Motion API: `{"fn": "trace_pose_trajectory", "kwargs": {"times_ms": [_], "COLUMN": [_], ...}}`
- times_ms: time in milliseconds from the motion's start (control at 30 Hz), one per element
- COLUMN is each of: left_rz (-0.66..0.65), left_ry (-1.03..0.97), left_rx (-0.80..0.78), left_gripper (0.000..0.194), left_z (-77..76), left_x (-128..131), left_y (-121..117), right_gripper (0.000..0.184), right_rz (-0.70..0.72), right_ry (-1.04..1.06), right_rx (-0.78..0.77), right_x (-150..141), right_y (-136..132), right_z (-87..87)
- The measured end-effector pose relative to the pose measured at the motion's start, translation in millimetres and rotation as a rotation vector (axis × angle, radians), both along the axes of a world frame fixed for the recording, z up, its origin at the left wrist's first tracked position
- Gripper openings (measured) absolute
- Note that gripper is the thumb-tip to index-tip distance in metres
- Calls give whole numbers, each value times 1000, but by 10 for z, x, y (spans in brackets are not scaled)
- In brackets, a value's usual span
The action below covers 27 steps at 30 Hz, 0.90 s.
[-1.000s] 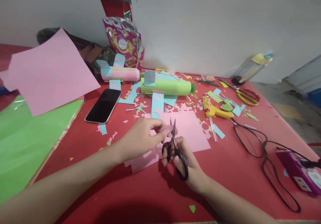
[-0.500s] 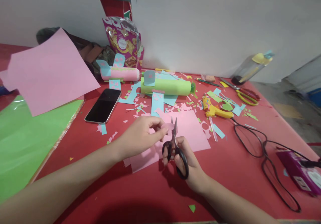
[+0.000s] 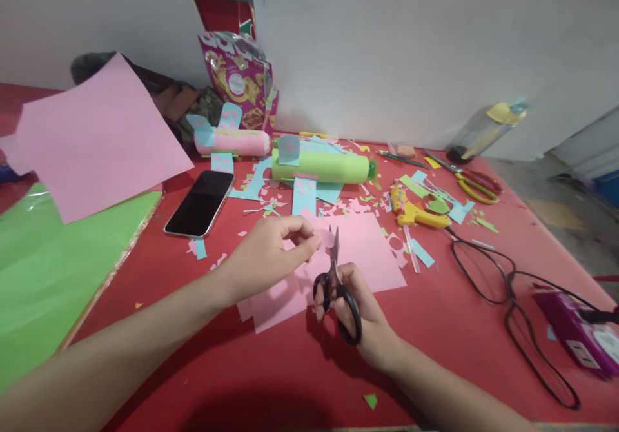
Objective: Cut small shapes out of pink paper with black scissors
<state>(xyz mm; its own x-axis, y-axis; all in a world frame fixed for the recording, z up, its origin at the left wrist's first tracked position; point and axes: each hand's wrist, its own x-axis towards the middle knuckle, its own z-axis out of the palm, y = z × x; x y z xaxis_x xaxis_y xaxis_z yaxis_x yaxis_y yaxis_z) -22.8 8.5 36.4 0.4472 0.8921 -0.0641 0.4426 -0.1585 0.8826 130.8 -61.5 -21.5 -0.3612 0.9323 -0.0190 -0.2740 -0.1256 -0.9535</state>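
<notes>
My left hand (image 3: 271,251) is closed in a pinch on a small piece of pink paper (image 3: 325,237) above the middle of the table. Black-handled scissors (image 3: 334,259) point away from me in my right hand (image 3: 365,306), whose fingers pass through the loops. Their blades stand slightly apart, right at the edge of the pink piece; whether they touch it I cannot tell. Beneath both hands lie larger pink paper sheets (image 3: 374,251). Just beyond is a green paper-wrapped tube (image 3: 333,167) with light blue flaps.
A phone (image 3: 200,204) lies left of my hands. Right are a yellow glue gun (image 3: 418,216) with a looping black cord, red-and-yellow-handled scissors (image 3: 478,184) and a purple power strip (image 3: 575,329). A pink tube (image 3: 236,142) and a snack bag (image 3: 239,84) stand behind. Paper scraps are scattered around.
My left hand has shifted slightly up and to the left with the pink piece. The scissor blades are a little closer together.
</notes>
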Motion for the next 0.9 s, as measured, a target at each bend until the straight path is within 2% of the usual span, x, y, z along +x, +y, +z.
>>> {"fn": "trace_pose_trajectory", "kwargs": {"times_ms": [300, 600, 900], "left_rz": [-99, -148, -84], "left_ry": [91, 208, 94], "left_rx": [5, -41, -26], "left_gripper": [24, 23, 25], "left_z": [-9, 87, 112], "left_x": [11, -48, -78], "left_y": [10, 65, 75], "right_gripper": [28, 31, 30], "right_rz": [34, 54, 58], "right_ry": [-2, -53, -23], "right_rx": [-13, -24, -47], "right_x": [9, 10, 5], "right_y": [-7, -4, -8], "right_z": [13, 48, 28]}}
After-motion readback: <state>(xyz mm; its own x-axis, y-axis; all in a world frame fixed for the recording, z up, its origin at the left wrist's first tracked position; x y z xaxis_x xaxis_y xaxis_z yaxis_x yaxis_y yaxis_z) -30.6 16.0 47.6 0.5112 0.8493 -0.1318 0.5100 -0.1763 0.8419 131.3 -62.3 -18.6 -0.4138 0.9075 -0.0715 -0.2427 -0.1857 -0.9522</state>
